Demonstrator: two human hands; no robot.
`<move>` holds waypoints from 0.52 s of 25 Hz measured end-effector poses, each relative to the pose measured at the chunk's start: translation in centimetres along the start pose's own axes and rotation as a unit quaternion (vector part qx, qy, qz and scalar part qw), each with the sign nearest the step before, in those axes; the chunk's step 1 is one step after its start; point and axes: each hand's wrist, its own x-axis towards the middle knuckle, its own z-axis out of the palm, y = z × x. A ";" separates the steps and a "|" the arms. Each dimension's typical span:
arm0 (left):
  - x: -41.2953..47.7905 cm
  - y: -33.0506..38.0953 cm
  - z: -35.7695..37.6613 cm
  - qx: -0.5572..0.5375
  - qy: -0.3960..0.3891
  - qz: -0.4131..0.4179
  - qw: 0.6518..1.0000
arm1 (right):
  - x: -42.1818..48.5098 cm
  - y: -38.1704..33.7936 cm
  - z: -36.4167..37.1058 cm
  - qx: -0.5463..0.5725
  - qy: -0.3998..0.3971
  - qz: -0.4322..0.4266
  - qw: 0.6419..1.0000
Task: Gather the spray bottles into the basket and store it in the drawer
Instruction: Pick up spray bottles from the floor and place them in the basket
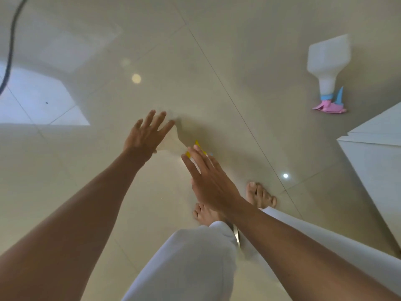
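A pale translucent spray bottle with a yellow trigger head [173, 144] lies on the tiled floor, partly hidden behind both hands. My left hand [146, 135] hovers over its body with fingers spread. My right hand [208, 179] is stretched flat over its yellow head, fingers apart, holding nothing. A second spray bottle [327, 68], white with a pink and blue trigger head, lies on the floor at the upper right, well away from both hands. No basket is in view.
White furniture [377, 161] stands at the right edge. A black cable [9, 53] hangs at the upper left. My bare feet [260, 196] and white trousers [195, 257] are below the hands.
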 end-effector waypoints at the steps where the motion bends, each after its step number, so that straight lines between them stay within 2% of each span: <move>1: -0.2 0.3 -0.2 -0.018 -0.007 -0.015 1.000 | -0.3 0.0 -0.3 -0.002 0.020 0.007 1.000; 3: -1.6 1.3 -1.0 -0.087 -0.016 -0.052 0.995 | -1.2 -0.2 -1.6 -0.015 0.053 0.028 0.998; 5: -4.1 2.6 -2.1 -0.195 -0.016 -0.101 0.975 | -2.7 -0.8 -3.7 -0.026 0.081 0.046 0.995; 7: -7.4 4.7 -4.1 -0.331 -0.001 -0.154 0.931 | -5.1 -1.7 -6.7 0.002 0.108 0.097 0.989; 8: -9.2 6.1 -5.5 -0.406 0.020 -0.177 0.896 | -6.5 -2.3 -8.4 0.044 0.126 0.140 0.981; 9: -11.0 7.7 -7.2 -0.483 0.042 -0.190 0.854 | -7.9 -3.0 -10.3 0.111 0.146 0.193 0.964; 11: -15.1 11.1 -11.8 -0.605 0.064 -0.180 0.773 | -11.1 -4.5 -14.8 0.279 0.197 0.292 0.893; 13: -19.2 14.6 -17.4 -0.657 0.069 -0.122 0.741 | -15.3 -5.6 -20.7 0.369 0.287 0.342 0.815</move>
